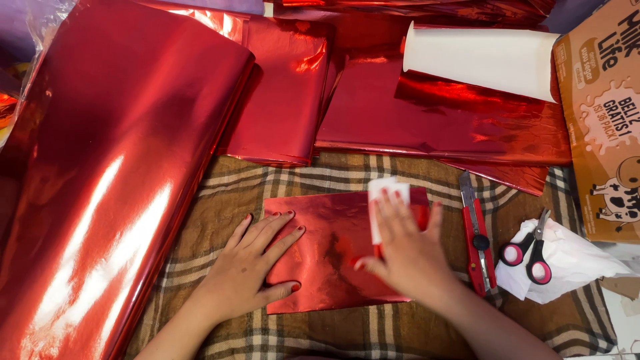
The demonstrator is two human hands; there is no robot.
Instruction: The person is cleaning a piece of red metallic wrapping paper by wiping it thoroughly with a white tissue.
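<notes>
The left hand [250, 263] lies flat, fingers spread, pressing the left edge of a small red foil sheet [333, 257] on the plaid cloth [220, 183] — it grips nothing. The right hand [407, 250] also rests open and flat on the sheet's right part, fingers over a small white card [385, 190] that sticks out past the sheet's top edge; whether the thumb pinches anything I cannot tell.

Just right of that hand lies a red box cutter [477, 233], nearly parallel to the sheet's right edge and close beside it. Further right, scissors [530, 250] with pink-lined handles sit on crumpled white paper [573, 263].

Open cloth shows above the sheet and below it, toward the person. On the left, a large roll of red foil [100, 167] runs along the cloth — its edge near the left wrist. Folded red foil stacks [427, 113] crowd the far side, with a white paper roll [483, 60] on top. A brown carton [603, 120] bounds the right side.
</notes>
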